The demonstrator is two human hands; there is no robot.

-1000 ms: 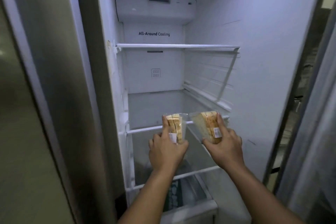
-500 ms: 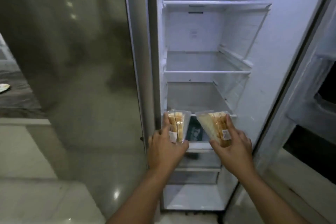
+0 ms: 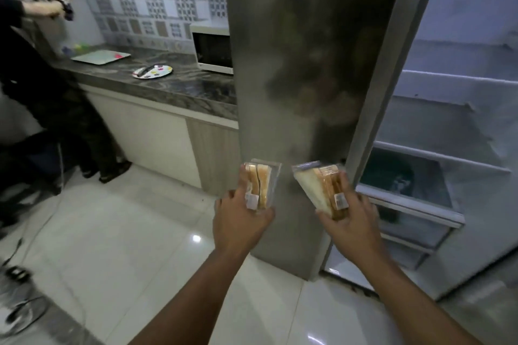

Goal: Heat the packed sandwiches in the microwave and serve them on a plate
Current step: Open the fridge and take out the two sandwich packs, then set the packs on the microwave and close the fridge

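My left hand (image 3: 241,221) grips one packed sandwich (image 3: 259,185), a triangular clear pack held upright with a white label. My right hand (image 3: 350,223) grips a second packed sandwich (image 3: 322,187), tilted with its white bread face toward the left. Both packs hang in front of the steel fridge door (image 3: 302,78). A white microwave (image 3: 213,49) stands on the dark stone counter (image 3: 179,87) at the back, partly hidden by the fridge door. A round plate (image 3: 152,71) with coloured spots lies on the counter left of the microwave.
The fridge compartment (image 3: 454,109) stands open at the right with bare shelves. Another person (image 3: 42,78) in dark clothes stands at the counter's far left. A pale tray (image 3: 101,56) lies on the counter. Cables (image 3: 19,288) lie on the white tiled floor at lower left.
The view has swung left, away from the fridge interior, and the counter, microwave and plate have come into sight. Both hands still hold their sandwiches, now outside the fridge.
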